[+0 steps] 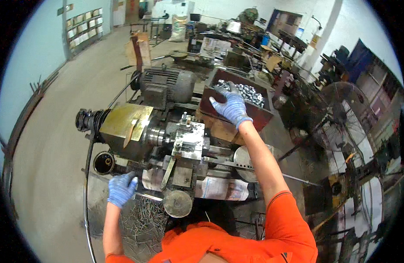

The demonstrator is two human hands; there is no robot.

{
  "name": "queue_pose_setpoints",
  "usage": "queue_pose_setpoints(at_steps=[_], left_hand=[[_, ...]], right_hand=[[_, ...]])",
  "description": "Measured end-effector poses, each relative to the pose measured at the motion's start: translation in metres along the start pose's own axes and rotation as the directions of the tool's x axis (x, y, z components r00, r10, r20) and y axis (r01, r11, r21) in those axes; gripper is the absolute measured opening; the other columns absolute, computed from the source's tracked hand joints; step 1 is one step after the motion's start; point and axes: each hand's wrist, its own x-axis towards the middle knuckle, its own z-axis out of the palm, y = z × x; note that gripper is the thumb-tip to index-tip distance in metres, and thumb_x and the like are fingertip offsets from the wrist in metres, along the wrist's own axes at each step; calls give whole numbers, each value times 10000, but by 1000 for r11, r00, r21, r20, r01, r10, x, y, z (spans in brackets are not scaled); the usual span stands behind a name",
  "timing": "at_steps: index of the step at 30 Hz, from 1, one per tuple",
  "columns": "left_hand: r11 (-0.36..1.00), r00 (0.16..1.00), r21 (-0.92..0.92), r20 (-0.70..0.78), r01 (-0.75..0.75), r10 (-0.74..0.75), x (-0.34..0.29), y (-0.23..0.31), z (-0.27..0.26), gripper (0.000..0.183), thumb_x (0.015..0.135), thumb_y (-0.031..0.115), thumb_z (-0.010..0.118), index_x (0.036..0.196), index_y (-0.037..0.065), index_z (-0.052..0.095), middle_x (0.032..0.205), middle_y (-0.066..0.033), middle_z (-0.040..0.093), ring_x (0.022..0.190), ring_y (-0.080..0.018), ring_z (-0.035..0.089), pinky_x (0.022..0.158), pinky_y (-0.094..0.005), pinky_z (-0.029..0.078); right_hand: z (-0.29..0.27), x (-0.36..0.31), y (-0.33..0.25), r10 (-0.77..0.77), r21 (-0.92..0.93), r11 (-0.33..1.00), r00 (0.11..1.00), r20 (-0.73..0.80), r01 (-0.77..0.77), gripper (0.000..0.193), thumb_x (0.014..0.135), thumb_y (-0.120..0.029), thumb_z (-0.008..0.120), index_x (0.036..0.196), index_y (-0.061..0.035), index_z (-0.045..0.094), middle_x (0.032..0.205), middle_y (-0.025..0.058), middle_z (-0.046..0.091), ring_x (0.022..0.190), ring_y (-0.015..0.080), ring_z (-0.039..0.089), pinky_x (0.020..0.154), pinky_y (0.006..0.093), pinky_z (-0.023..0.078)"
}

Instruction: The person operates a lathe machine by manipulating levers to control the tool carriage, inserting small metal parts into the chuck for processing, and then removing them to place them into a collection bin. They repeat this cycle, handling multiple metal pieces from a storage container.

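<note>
My left hand (122, 189), in a blue knit glove, is curled at the outer end of a shiny metal lever (149, 197) at the front of a small lathe. The lever runs toward a round metal disc (178, 204). My right hand (232, 106), gloved alike, reaches over the near edge of a dark red box (254, 115). Its thumb and fingers are apart, and the fingertips are by a heap of small shiny metal parts (250, 94). The lathe's chuck (156, 136) faces a metal tool block (188, 139); I cannot make out a workpiece there.
A motor (167, 84) sits behind the yellowish headstock cover (127, 120). An oily cup (103, 162) stands left of the lathe. Metal shavings (145, 223) litter the floor below. A large fan (342, 116) is at the right, with cluttered benches behind.
</note>
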Motion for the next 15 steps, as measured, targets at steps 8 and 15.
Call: queue_pose_setpoints(at_steps=[8,15], left_hand=[[993,977,-89,203,80,-61,12,5,73,305,833,325,532,920,50,628,800,-161,637,730,-325,605,665,-419,451],[913,905,-313,408,260,-118,14,-36,108,355,844,299,567,1080,37,608,992,-152,645,905,-280,616,830,-359,453]], right_hand=[[-55,-137,83,212,234,946,974,75,-224,332,701,-190,724,985,-35,653,1302,163,427,1156,287,466,941,341,412],[-161,-340,198,831,282,422,492,258,-861,283,784,-264,642,962,-45,660,1029,139,634,974,232,599,842,320,463]])
